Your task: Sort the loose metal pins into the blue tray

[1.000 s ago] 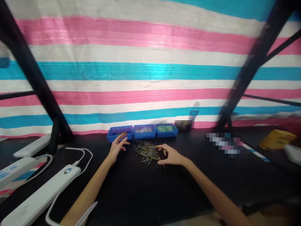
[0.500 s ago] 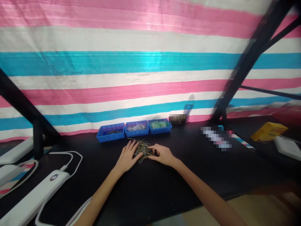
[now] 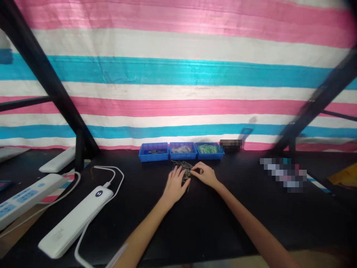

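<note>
Head: blue trays (image 3: 182, 156) behind rods (image 3: 187, 171)

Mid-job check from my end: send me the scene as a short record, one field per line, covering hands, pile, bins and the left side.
Left hand: open, over the left part of the pile
Right hand: thumb and forefinger close together at the pile's right edge; grip unclear
Pile: thin metallic pieces, loose on the table
Left bin: a few thin pieces
Middle bin: whitish contents
Right bin: green contents
Left side: white power bank, cable plugged in
</note>
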The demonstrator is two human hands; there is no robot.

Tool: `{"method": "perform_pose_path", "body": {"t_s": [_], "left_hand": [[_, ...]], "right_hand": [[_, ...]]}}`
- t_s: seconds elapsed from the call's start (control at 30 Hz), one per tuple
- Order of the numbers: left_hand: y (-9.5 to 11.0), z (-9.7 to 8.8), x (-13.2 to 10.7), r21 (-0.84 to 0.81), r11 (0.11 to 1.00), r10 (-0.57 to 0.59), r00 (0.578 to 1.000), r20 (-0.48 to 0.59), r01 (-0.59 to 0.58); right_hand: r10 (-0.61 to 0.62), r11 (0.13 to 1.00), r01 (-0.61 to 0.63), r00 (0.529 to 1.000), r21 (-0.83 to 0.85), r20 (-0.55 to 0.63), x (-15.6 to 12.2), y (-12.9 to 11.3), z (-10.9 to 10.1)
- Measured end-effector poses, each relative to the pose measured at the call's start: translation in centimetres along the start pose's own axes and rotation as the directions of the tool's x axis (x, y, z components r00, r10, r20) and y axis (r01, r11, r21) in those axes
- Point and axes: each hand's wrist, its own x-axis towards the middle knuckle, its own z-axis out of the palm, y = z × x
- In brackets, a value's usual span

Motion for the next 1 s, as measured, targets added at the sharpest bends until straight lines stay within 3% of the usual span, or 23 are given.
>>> {"method": "perform_pose_path", "body": {"t_s": [0.17, 0.33, 0.63, 1.0], "left_hand": [[0.1, -0.9, -0.2, -0.090, 0.996, -0.025, 0.999, -0.026, 0.023], [0.3, -1.6, -0.2, -0.172, 0.985, -0.044, 0.995, -0.085, 0.028], [1.3, -2.5, 0.1, -0.240, 0.971, -0.017, 0.998, -0.059, 0.002], [2.5, -3.3, -1.5, -0.247, 0.969, -0.032, 0.999, -0.040, 0.021]], "right_hand": [[0.077, 0.981, -0.070, 0.996, 0.182, -0.033, 1.4, 0.5, 1.1], [0.171, 0.895, -0.151, 0.985, 0.420, -0.011, 1.6, 1.3, 1.1], [0.292, 0.765, -0.245, 0.956, 0.596, 0.017, 1.8, 1.1, 0.8], [0.355, 0.677, -0.229, 0.934, 0.700, -0.038, 1.5, 2.2, 1.0]]}}
